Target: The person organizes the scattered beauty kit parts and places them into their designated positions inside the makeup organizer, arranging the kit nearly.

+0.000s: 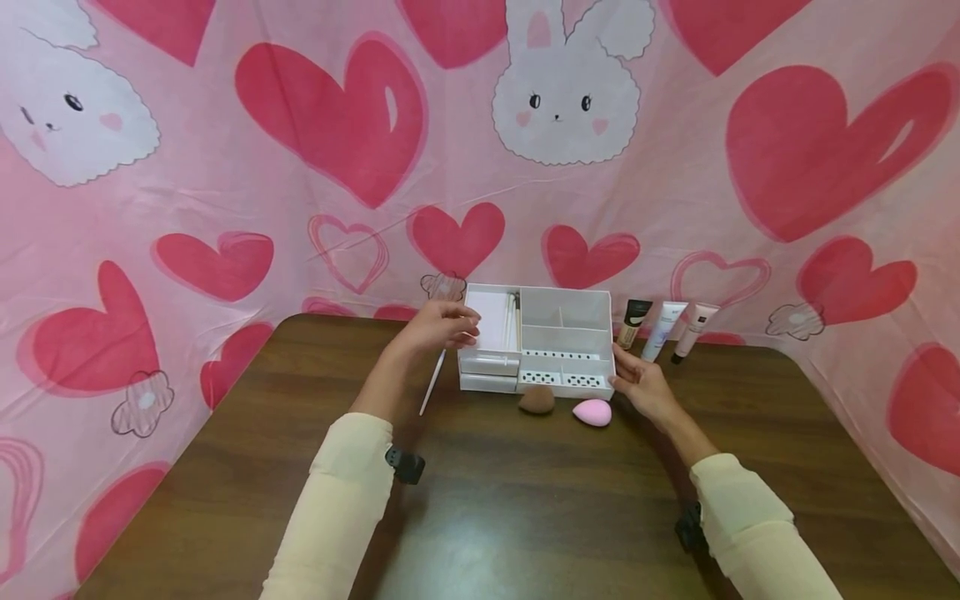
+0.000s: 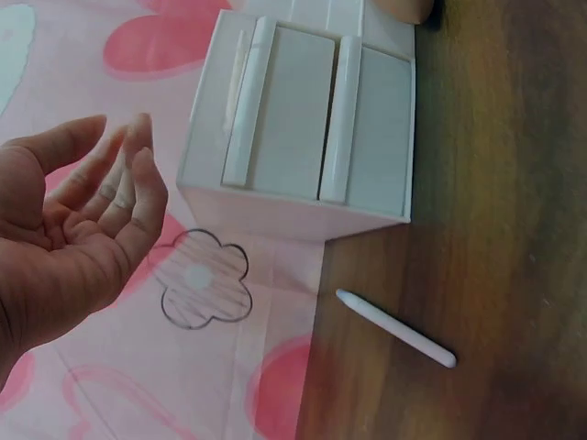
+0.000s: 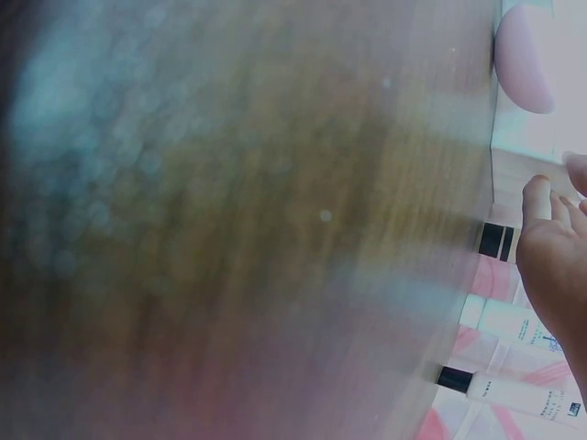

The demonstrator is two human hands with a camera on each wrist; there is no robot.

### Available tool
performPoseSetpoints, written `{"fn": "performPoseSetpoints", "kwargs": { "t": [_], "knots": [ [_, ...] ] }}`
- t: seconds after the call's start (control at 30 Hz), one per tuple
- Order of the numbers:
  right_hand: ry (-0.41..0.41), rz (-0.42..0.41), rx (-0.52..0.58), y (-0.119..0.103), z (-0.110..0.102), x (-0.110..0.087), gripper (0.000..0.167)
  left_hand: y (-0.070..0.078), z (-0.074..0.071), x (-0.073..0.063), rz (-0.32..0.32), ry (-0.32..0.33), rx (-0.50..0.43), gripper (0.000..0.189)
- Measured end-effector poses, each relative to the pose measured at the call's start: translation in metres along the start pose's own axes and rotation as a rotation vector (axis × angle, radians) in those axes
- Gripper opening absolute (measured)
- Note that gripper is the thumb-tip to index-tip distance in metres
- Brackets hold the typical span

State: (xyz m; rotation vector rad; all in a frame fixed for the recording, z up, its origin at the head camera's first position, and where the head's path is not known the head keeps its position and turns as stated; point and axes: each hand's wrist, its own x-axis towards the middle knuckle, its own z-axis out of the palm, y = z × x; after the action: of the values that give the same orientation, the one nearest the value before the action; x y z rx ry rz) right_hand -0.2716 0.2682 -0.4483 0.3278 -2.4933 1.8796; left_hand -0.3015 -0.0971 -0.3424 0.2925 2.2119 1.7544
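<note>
A white desktop organizer (image 1: pixel 566 337) with open compartments and two small drawers (image 2: pixel 292 110) stands against the back cloth. Thin white sticks (image 1: pixel 512 323) stand in its left compartment. My left hand (image 1: pixel 437 325) hovers beside the organizer's left end, fingers loosely curved and nothing in them. At the opposite end, my right hand (image 1: pixel 643 387) rests its fingertips on the side wall near the front corner. In front of the organizer lie a brown makeup sponge (image 1: pixel 537 400) and a pink makeup sponge (image 1: pixel 593 412).
A slim white stick (image 1: pixel 432 382) lies on the brown wooden table (image 1: pixel 480 500), left of the organizer. To its right stand a black-topped tube (image 1: pixel 633 322), a white tube (image 1: pixel 663 330) and a pink tube (image 1: pixel 693 332). A pink heart-print cloth (image 1: pixel 465 175) hangs behind.
</note>
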Motion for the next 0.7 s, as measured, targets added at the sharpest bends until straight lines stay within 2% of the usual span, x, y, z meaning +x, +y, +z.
{"fn": "performPoseSetpoints", "kwargs": {
  "t": [0.23,0.47,0.57,0.7],
  "knots": [
    [0.004,-0.007,0.002,0.001,0.000,0.001,0.065,-0.020,-0.013,-0.016,0.041,0.087,0.004,0.036],
    [-0.002,-0.008,-0.005,0.002,-0.002,0.002,0.064,-0.054,-0.028,-0.015,0.112,0.105,-0.038,0.028],
    [-0.002,-0.013,-0.005,0.002,-0.001,0.002,0.065,-0.062,-0.028,-0.017,0.074,0.156,-0.004,0.025],
    [-0.003,-0.009,-0.013,0.001,-0.001,0.001,0.064,-0.067,-0.023,-0.021,-0.053,0.265,0.116,0.027]
  ]
}}
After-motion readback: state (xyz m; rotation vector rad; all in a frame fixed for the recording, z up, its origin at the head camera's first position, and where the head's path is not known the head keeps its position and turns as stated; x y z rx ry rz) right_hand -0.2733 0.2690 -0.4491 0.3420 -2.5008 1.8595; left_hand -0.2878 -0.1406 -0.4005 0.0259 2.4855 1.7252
